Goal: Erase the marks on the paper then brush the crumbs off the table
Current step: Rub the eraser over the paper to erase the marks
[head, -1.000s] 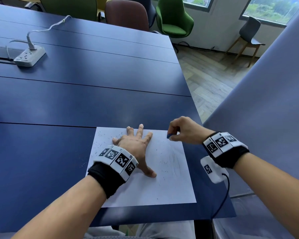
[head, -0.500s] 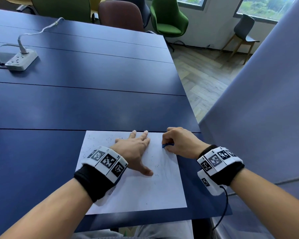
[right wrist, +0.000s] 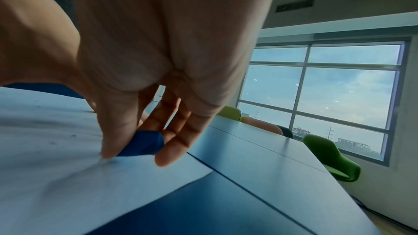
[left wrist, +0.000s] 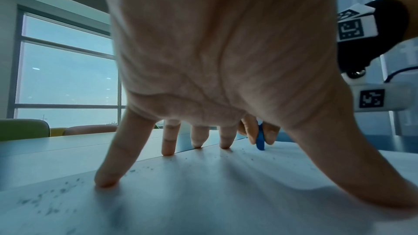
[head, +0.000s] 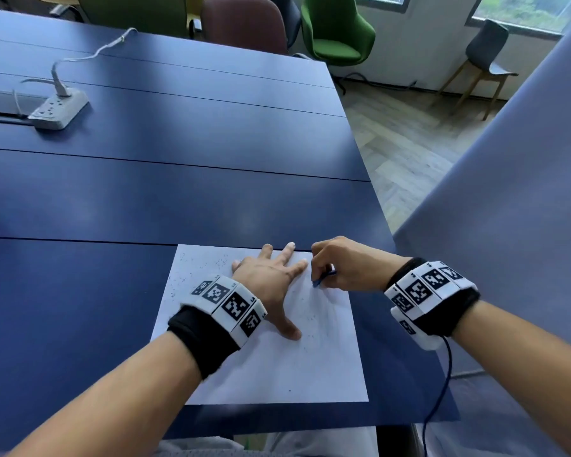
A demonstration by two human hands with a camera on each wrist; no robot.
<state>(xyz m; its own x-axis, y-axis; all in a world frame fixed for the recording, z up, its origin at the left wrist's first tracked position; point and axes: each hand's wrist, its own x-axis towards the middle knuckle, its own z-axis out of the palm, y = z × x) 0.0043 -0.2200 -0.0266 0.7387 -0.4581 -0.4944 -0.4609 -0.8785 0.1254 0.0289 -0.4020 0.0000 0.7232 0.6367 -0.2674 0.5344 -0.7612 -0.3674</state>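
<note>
A white sheet of paper lies near the front edge of the blue table. Faint pencil marks remain on its right half, and dark eraser crumbs are scattered over its far left part. My left hand lies spread flat on the paper's far half, fingertips pressing it down. My right hand pinches a small blue eraser between thumb and fingers, its lower end touching the paper just right of the left hand. The eraser also shows beyond the left fingers.
A white power strip with its cable sits at the far left of the table. Green and maroon chairs stand beyond the far edge. A grey-blue panel rises close on the right. The table's right edge runs just past the paper.
My right hand has come down and toward me from the paper's far edge, with the eraser now on the sheet beside the left hand. The left hand stays pressed flat.
</note>
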